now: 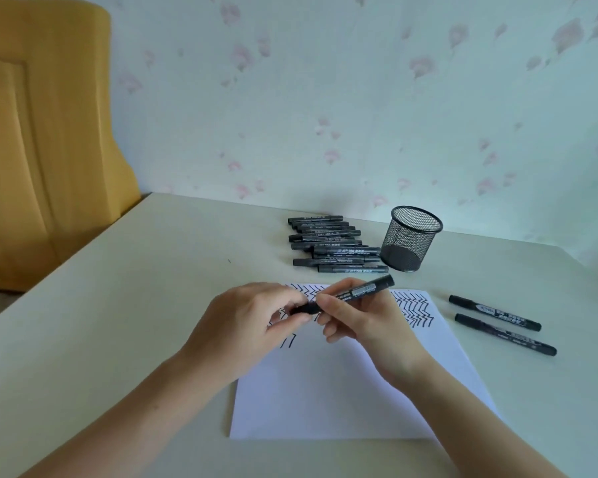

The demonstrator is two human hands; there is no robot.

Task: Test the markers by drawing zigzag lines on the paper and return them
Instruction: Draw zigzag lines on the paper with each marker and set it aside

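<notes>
A black marker point(358, 292) is held above the white paper point(328, 401), tilted with its far end up to the right. My right hand point(359, 322) grips its barrel. My left hand point(252, 322) pinches the marker's capped near end. Black zigzag lines point(413, 308) cover the paper's far part, partly hidden by both hands. A pile of several black markers point(332, 244) lies at the back of the table. Two more markers point(494, 312) point(504, 334) lie to the right of the paper.
A black mesh pen cup point(411, 239) stands upright next to the marker pile, near the wall. The beige table point(118, 322) runs to an edge on the left, where a yellow chair back point(42, 132) stands.
</notes>
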